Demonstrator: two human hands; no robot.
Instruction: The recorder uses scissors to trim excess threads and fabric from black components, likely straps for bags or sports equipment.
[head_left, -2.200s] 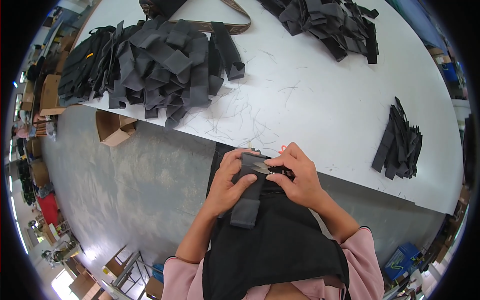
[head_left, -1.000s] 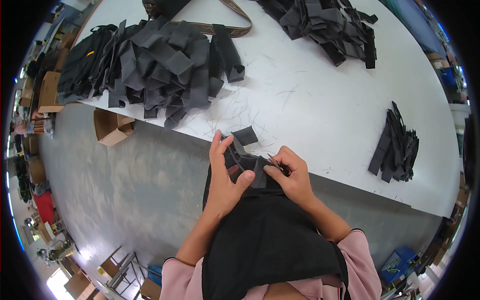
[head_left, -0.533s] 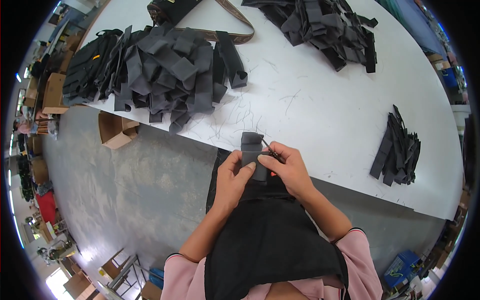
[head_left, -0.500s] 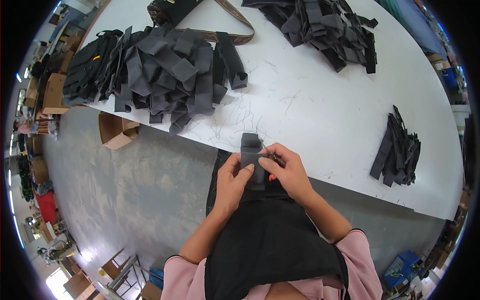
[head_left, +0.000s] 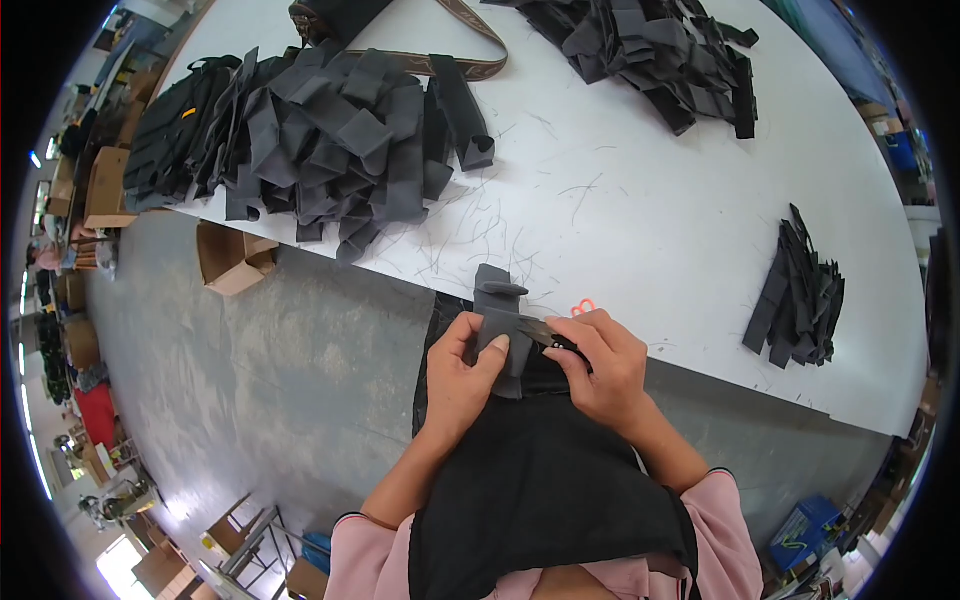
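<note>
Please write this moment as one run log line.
left hand: pinches grey fabric strip | right hand: holds snips at strip's edge | white table: piled dark strips, loose threads

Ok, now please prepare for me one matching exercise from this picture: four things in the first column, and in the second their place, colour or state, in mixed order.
Column one
1. Left hand
2. Scissors
3. Table
4. Sleeves

Column two
A. in the right hand
B. pink
C. holding a grey strip
D. white

Right pairs: 1-C, 2-A, 3-D, 4-B
</note>
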